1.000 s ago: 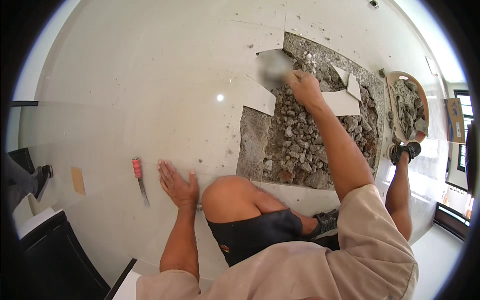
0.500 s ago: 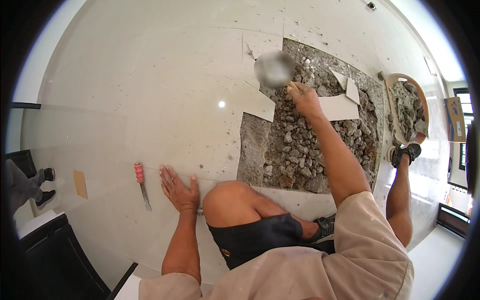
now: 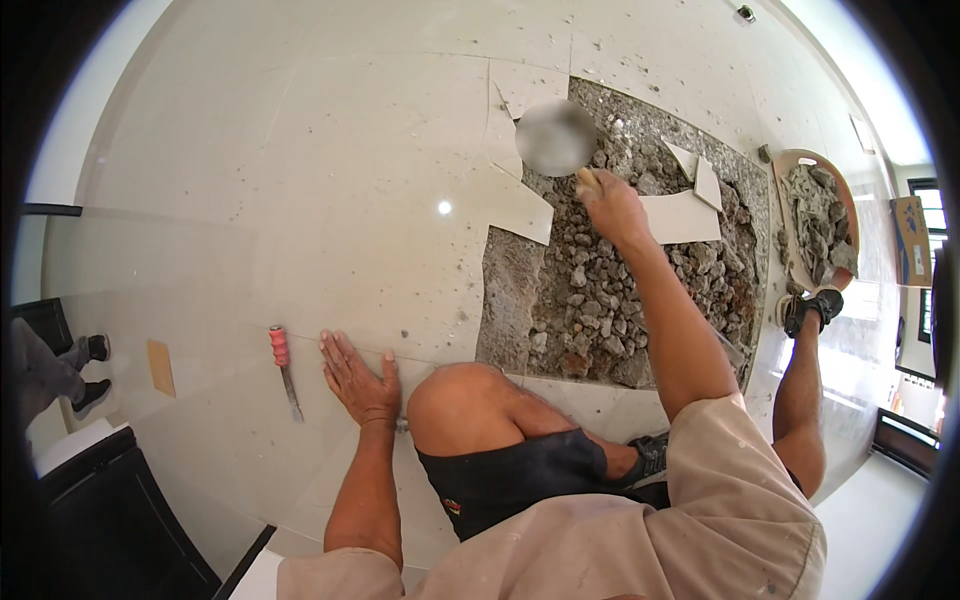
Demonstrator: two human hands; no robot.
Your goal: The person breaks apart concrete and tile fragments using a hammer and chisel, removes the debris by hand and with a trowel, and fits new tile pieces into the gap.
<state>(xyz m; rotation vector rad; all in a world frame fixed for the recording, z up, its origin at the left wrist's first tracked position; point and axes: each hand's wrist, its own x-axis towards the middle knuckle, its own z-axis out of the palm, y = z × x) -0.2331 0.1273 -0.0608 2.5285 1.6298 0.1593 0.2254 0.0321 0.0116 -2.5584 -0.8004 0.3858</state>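
Observation:
My right hand is closed around the wooden handle of a tool, held out over the broken-up part of the floor. A round blur hides the tool's far end, so its kind does not show. Below that hand lies grey rubble, with a broken white tile piece beside the wrist. A jagged tile edge borders the hole on the left. My left hand rests flat on the tiled floor, fingers spread. Just left of it lies a chisel-like tool with a red grip, untouched.
An orange-rimmed tub of rubble stands at the right, near my outstretched foot. Beyond it is a cardboard box. At the far left are another person's legs, a flat brown piece and a black chair-like object.
My right hand and the wooden handle have shifted very slightly to the right, and the forearm's angle has changed a little. My left hand stays flat in the same place.

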